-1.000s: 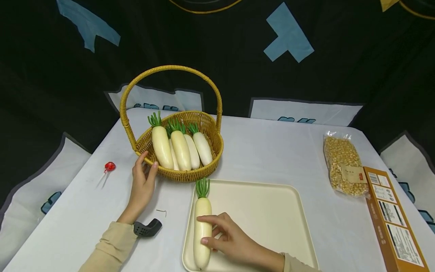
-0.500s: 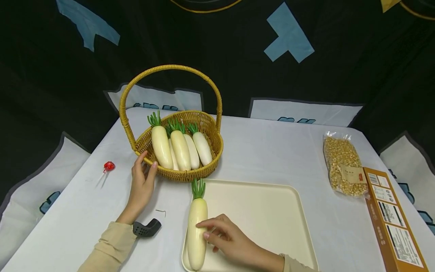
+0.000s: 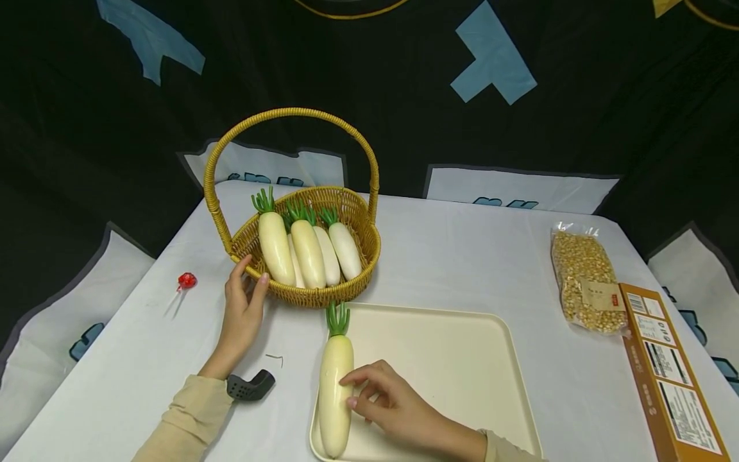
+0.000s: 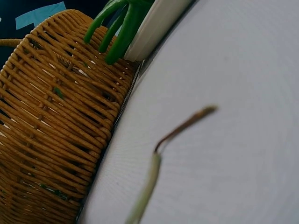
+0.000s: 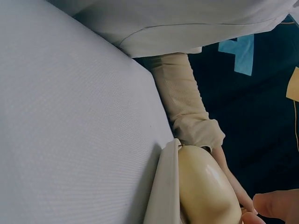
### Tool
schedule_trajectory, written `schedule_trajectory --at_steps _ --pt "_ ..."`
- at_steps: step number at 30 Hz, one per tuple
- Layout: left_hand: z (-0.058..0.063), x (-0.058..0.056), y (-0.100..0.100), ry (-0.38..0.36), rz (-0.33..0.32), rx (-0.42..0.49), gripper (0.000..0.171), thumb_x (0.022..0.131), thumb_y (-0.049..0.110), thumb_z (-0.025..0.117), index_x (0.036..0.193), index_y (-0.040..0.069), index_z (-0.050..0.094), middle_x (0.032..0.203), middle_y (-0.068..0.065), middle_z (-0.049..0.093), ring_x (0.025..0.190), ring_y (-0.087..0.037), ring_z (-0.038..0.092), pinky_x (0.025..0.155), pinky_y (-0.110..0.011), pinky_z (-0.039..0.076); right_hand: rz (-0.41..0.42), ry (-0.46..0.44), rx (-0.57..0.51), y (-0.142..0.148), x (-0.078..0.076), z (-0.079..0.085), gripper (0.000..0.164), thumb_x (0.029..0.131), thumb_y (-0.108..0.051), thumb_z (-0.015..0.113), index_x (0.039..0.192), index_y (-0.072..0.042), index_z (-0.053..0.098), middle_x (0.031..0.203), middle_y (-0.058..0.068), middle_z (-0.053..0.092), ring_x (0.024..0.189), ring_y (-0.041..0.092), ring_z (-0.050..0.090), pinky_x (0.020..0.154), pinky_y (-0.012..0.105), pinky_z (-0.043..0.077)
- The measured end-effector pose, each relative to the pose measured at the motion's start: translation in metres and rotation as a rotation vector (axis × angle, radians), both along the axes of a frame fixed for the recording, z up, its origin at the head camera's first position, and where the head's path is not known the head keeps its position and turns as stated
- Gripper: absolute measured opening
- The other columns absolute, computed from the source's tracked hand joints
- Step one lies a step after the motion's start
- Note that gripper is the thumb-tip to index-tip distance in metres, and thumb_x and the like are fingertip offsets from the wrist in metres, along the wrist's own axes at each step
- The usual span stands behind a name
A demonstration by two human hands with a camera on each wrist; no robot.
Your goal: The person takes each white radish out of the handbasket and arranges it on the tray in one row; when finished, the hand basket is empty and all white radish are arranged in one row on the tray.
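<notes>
In the head view a white radish point(image 3: 335, 391) with a short green top lies along the left edge of the cream tray point(image 3: 439, 359). My right hand point(image 3: 387, 398) is beside it, index fingertip and thumb tip touching its right side, with the other fingers bent beneath. The right wrist view shows the radish point(image 5: 205, 186) by the tray's rim point(image 5: 163, 191). My left hand point(image 3: 242, 314) touches the front left rim of the wicker basket point(image 3: 323, 296) with its fingers extended. Several white radishes point(image 3: 308, 253) with green tops lean inside the basket.
A wrapped red lollipop point(image 3: 186, 281) lies at the left. A small bent wire-like piece point(image 3: 275, 357) and a black curved object point(image 3: 251, 387) are near my left wrist. To the right are a bag of corn kernels point(image 3: 586, 282) and a brown box point(image 3: 670, 372).
The radish has rolled slightly left, toward the tray's edge, and my right fingers have loosened from round it to rest at its right side. The left hand stays at the basket.
</notes>
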State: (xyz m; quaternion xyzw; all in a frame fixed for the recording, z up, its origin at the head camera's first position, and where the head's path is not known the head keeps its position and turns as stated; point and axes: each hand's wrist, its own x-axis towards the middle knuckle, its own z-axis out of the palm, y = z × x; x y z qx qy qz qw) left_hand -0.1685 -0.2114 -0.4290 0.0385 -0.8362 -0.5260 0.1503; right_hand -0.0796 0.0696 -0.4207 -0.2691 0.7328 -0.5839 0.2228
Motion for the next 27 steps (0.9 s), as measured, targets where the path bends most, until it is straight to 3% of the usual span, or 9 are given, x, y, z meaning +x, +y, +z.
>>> schedule_trajectory --at_steps 3,9,17,22,27 --pt "0.001 -0.001 0.000 0.001 0.000 -0.001 0.056 0.096 0.033 0.040 0.144 0.016 0.016 0.143 -0.023 0.014 0.133 -0.043 0.022 0.108 -0.056 0.026 -0.002 -0.008 0.008 0.001 -0.001 0.001 0.028 0.090 -0.026 0.056 0.115 -0.014 0.055 0.108 0.016 0.043 0.072 0.002 0.055 0.057 0.019 0.052" --pt "0.001 -0.001 -0.001 0.004 -0.004 -0.003 0.056 0.096 0.033 0.040 0.144 0.018 0.016 0.143 -0.023 0.014 0.133 -0.044 0.022 0.108 -0.056 0.026 0.012 -0.125 0.000 0.003 -0.005 0.004 0.024 0.091 -0.018 0.053 0.113 -0.009 0.055 0.104 0.015 0.048 0.079 0.005 0.057 0.066 0.022 0.054" --pt "-0.001 0.000 -0.001 0.012 -0.011 0.006 0.056 0.096 0.032 0.040 0.144 0.017 0.017 0.144 -0.023 0.014 0.133 -0.043 0.022 0.108 -0.056 0.027 0.039 -0.219 -0.038 0.009 -0.015 0.012 0.029 0.092 -0.021 0.051 0.113 -0.001 0.055 0.099 0.025 0.056 0.082 0.009 0.056 0.069 0.024 0.054" --pt "-0.002 0.001 -0.001 0.009 -0.012 0.009 0.056 0.096 0.032 0.040 0.144 0.018 0.016 0.144 -0.023 0.014 0.133 -0.043 0.023 0.107 -0.055 0.028 0.002 -0.277 -0.060 0.015 -0.030 0.024 0.036 0.091 -0.024 0.053 0.117 0.001 0.054 0.108 0.026 0.055 0.089 0.015 0.059 0.076 0.029 0.055" --pt "-0.002 0.000 -0.002 0.011 -0.014 -0.002 0.056 0.096 0.033 0.040 0.144 0.019 0.016 0.144 -0.023 0.015 0.132 -0.043 0.024 0.107 -0.056 0.028 -0.024 -0.366 -0.161 0.009 -0.056 0.039 0.046 0.092 -0.024 0.051 0.127 0.004 0.045 0.126 0.025 0.049 0.103 0.019 0.059 0.087 0.034 0.052"
